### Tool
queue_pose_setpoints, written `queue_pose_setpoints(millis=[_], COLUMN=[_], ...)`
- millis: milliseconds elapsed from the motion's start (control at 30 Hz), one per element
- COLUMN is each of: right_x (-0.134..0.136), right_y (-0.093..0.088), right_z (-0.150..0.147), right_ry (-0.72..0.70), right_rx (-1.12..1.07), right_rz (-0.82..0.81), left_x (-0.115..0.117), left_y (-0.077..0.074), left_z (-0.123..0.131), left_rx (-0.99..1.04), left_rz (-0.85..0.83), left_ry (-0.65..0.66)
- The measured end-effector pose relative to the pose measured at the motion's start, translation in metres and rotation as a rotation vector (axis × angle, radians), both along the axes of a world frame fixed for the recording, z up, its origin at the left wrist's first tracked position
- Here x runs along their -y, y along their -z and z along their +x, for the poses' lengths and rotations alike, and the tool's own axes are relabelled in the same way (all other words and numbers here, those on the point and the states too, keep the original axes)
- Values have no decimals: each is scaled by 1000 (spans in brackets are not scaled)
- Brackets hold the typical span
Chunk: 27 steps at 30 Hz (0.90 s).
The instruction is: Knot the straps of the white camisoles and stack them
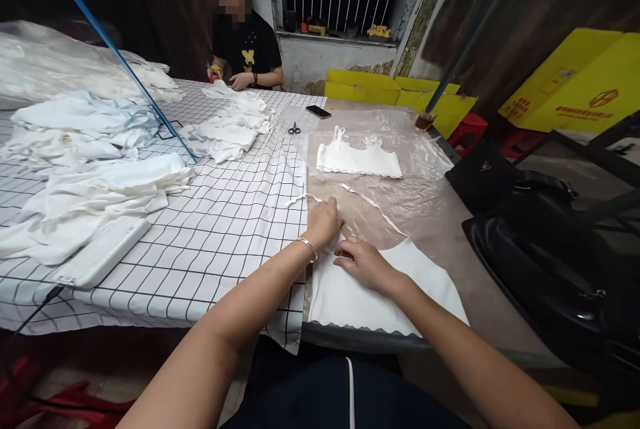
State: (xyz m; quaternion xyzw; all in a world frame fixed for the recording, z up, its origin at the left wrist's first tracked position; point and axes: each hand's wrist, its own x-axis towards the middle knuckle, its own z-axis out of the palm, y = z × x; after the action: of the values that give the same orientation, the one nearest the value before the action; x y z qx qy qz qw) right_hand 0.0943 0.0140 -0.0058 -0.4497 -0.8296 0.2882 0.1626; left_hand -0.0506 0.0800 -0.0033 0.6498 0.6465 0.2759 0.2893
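A white camisole (pixel 395 292) with a scalloped hem lies flat at the table's front edge, its thin right strap (pixel 375 206) stretched away from me. My left hand (pixel 324 224) is closed at the base of the left strap, whose free end (pixel 296 200) pokes out beyond the fingers. Just right of it, my right hand (pixel 367 264) has its fingers curled and thumb drawn in at the camisole's upper left edge. The cloth between its fingertips is mostly hidden. Farther back lies a folded white camisole (pixel 359 160) with its straps gathered.
White garments (pixel 90 129) pile up on the checked cloth (pixel 235 216) at left, beside a white power bank-like box (pixel 105 252). Small black scissors (pixel 295 128) and a phone (pixel 319 112) lie farther back. A black bag (pixel 535 262) sits right. Across the table, a person (pixel 247 49) holds red-handled scissors.
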Motion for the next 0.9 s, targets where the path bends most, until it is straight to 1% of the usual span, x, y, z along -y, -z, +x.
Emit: queue_pose_setpoints(millis=[67,133,167,233,333,400,467,600,667,733,767,800,833,900], right_x=[0,0,1,2,4,4,4,5,5,3,1,-3,-7,-17], right_y=[-1,-2,-2,-3,-3,-3,-4,-3,-3,-6,-8,-11,-15,-26], right_z=[-2,-2,-2,-2,-2,-2,-2,-2,-1,-1,0,1,3,9], right_ry=[-1,2,2,1,4,6,1,-23,-29,-32,-26,-5,34,141], right_rx=[16,21,21,21,21,29,38,38,33,23,3,-39,-110,-338], right_rz=[-2,-8,-9,-8,-7,-15,-31,-54,-62,-89,-113,-152,-208,-362], left_x=[-3,-7,-9,-13,-22,-30,-41,-66,-75,-76,-72,-66,-56,-30], left_y=[-4,-9,-12,-20,-32,-41,-52,-75,-85,-94,-98,-102,-106,-113], left_z=[5,10,12,12,4,-5,-14,-29,-34,-36,-36,-35,-34,-28], left_rx=[329,631,727,835,1010,1094,1169,1302,1322,1309,1276,1211,1105,758], left_rz=[-111,-237,-287,-357,-430,-429,-394,-255,-190,-121,-62,22,122,301], left_ry=[-109,-176,-190,-179,-162,-167,-192,-289,-305,-255,-196,-108,12,364])
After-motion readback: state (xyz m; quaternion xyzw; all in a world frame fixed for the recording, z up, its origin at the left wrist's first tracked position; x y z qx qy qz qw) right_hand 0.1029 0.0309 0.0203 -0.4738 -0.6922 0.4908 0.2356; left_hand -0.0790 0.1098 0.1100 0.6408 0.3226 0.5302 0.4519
